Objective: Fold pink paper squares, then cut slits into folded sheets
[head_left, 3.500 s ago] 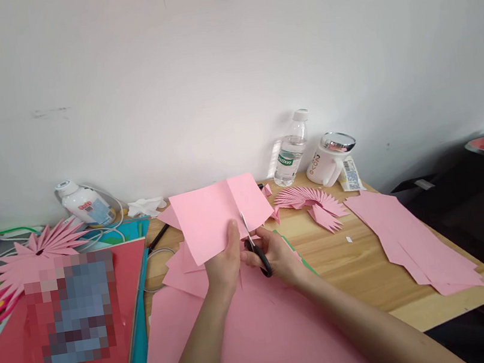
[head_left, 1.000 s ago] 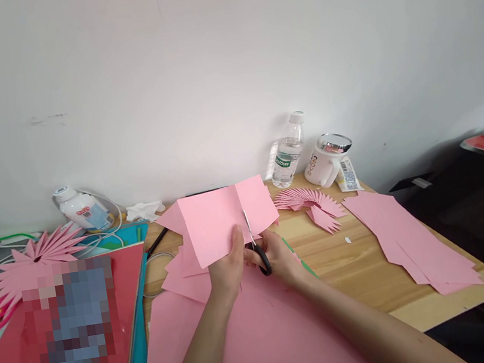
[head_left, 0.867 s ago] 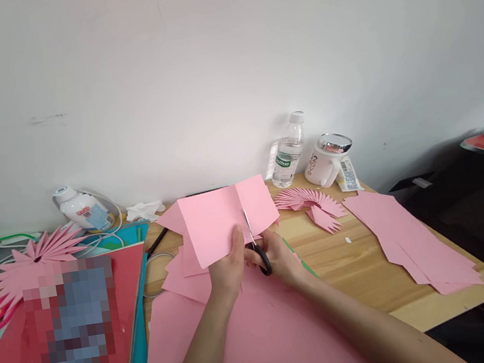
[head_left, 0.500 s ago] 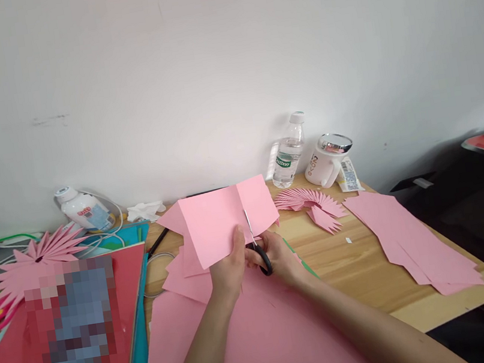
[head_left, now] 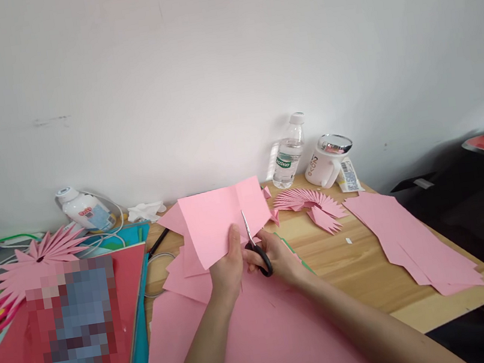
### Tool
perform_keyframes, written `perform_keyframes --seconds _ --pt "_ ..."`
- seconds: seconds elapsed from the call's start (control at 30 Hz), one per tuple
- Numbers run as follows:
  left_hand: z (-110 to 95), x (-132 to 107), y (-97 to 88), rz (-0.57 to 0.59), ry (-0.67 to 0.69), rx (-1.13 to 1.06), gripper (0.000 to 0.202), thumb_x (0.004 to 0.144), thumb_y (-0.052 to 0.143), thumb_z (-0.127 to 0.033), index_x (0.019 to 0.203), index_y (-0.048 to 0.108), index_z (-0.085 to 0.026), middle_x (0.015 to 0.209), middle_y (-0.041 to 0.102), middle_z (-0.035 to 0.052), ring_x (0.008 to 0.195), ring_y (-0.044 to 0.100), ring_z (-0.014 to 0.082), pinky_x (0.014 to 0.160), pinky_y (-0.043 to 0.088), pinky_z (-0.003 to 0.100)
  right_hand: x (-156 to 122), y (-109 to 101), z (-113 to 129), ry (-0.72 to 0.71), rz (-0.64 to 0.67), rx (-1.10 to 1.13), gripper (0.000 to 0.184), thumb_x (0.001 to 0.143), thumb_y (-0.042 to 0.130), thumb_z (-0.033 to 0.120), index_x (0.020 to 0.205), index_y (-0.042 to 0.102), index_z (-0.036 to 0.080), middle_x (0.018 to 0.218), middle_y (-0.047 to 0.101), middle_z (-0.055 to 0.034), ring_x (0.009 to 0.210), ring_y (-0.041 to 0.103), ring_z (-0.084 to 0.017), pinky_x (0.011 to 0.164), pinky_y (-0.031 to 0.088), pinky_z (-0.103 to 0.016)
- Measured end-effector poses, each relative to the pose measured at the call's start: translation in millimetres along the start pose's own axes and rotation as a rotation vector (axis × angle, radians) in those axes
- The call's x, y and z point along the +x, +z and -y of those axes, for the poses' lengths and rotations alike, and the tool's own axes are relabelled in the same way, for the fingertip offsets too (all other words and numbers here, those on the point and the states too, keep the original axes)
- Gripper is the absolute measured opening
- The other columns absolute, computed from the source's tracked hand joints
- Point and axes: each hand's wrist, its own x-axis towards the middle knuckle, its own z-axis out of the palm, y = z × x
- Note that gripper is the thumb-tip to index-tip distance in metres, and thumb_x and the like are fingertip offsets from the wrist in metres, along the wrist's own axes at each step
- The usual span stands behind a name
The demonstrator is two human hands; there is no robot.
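Observation:
My left hand (head_left: 228, 267) pinches the lower edge of a pink sheet of paper (head_left: 212, 225), its thumb on the front and the other fingers hidden behind. My right hand (head_left: 277, 256) is closed round the black handles of a pair of scissors (head_left: 261, 257). The scissors' blades point up along a crease in the sheet, a cut running part way up from the bottom edge. Beneath both hands lie more pink sheets (head_left: 274, 334), spread over the near part of the table.
Folded pink paper pieces (head_left: 306, 199) form an arc on the wooden table (head_left: 352, 280). Behind them stand a water bottle (head_left: 288, 156) and a white mug (head_left: 323, 163). Pink strips (head_left: 410, 241) lie right. At left are a pink paper fan (head_left: 38, 260), a white bottle (head_left: 85, 211) and a red packet (head_left: 127, 296).
The scissors' blades have tilted a little to the left. The right part of the sheet has swung slightly leftward, uncovering small pink pieces behind it. My left hand has barely moved.

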Motion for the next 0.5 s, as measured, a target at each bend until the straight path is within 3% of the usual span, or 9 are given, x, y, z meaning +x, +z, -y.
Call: perform_keyframes --seconds 0.13,0.2,0.23,0.27,0.33,0.4,0.43,0.5 --pt "-0.2 14.5 -3.8 -0.249 0.024 -0.098 0.040 0.066 0.070 -0.037 0.101 0.061 -0.020 0.117 0.060 0.0073 0.111 0.054 0.0213 0.096 0.042 0.034 -5.7 -0.5 3.1 -0.017 0.237 0.040 0.036 0.066 0.072 0.034 0.093 0.056 0.017 0.053 0.055 0.0053 0.046 0.053 -0.010 0.047 0.041 -0.022" --pt "-5.9 21.5 -6.1 -0.261 0.107 -0.229 0.039 0.066 0.071 -0.031 0.101 0.059 -0.021 0.117 0.059 0.0062 0.109 0.055 0.0198 0.093 0.044 0.033 -10.4 1.0 4.5 -0.094 0.311 0.057 0.029 0.067 0.071 0.031 0.088 0.059 0.017 0.054 0.056 0.0041 0.045 0.053 -0.010 0.047 0.042 -0.022" --pt "-9.5 24.3 -7.4 -0.243 0.161 -0.291 0.040 0.064 0.072 -0.025 0.102 0.059 -0.022 0.113 0.061 0.0045 0.106 0.056 0.0183 0.091 0.045 0.032 -12.4 1.7 5.1 -0.157 0.283 0.066 0.025 0.068 0.070 0.030 0.088 0.060 0.017 0.054 0.057 0.0040 0.045 0.053 -0.010 0.047 0.042 -0.023" --pt "-13.3 26.4 -8.9 -0.208 0.178 -0.335 0.039 0.062 0.073 -0.020 0.098 0.059 -0.022 0.105 0.064 0.0030 0.100 0.059 0.0171 0.087 0.047 0.031 -13.7 2.1 5.7 -0.231 0.190 0.074 0.023 0.071 0.068 0.029 0.088 0.060 0.017 0.054 0.056 0.0041 0.046 0.053 -0.010 0.048 0.043 -0.023" --pt "-20.3 28.9 -12.8 -0.079 0.090 -0.376 0.025 0.061 0.071 -0.016 0.083 0.060 -0.019 0.077 0.065 -0.0009 0.077 0.063 0.0139 0.073 0.051 0.028 -13.2 1.0 7.1 -0.378 -0.151 0.086 0.017 0.075 0.063 0.027 0.089 0.058 0.018 0.055 0.056 0.0042 0.051 0.055 -0.011 0.054 0.044 -0.025" --pt "-25.3 29.8 -17.9 0.136 -0.100 -0.376 0.013 0.062 0.068 -0.017 0.062 0.055 -0.017 0.048 0.052 -0.0057 0.050 0.056 0.0101 0.059 0.050 0.025 -8.4 -2.9 9.2 -0.482 -0.546 0.089 0.013 0.078 0.060 0.026 0.088 0.057 0.019 0.062 0.058 0.0029 0.061 0.057 -0.012 0.062 0.045 -0.026" --pt "-27.1 29.9 -20.5 0.230 -0.196 -0.380 0.018 0.063 0.065 -0.019 0.055 0.050 -0.017 0.040 0.044 -0.0076 0.041 0.050 0.0085 0.055 0.049 0.024 -5.0 -5.7 10.6 -0.517 -0.701 0.088 0.012 0.078 0.059 0.026 0.087 0.057 0.018 0.067 0.059 0.0017 0.065 0.058 -0.012 0.066 0.045 -0.027" --pt "-29.5 30.0 -25.0 0.352 -0.352 -0.372 0.026 0.065 0.062 -0.021 0.048 0.042 -0.018 0.032 0.031 -0.0095 0.033 0.041 0.0066 0.050 0.046 0.023 1.8 -11.3 13.2 -0.548 -0.822 0.128 0.015 0.080 0.057 0.030 0.090 0.055 0.019 0.079 0.062 -0.0011 0.075 0.059 -0.014 0.073 0.046 -0.030"
